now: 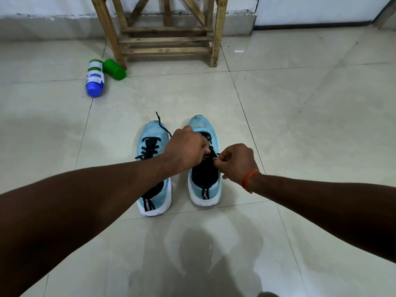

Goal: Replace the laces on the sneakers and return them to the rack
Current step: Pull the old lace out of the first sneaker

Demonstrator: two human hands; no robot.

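Pale floor (300,103) tiles held the light right sneaker (212,189) near the middle, where the left hand (184,151) and right hand (235,161) both pinched its thin, floppy lace (206,136) with curled fingers, and its stiff tip looked like the best place to hold.

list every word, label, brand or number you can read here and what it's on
None can be read in this view.
Label on the blue bottle: blue and green print on white, too small and blurred to read.
The green container: no text shows.
The left sneaker and right sneaker: no brand or number shows; the heel tabs carry only plain stripes.
The wooden rack: unmarked.
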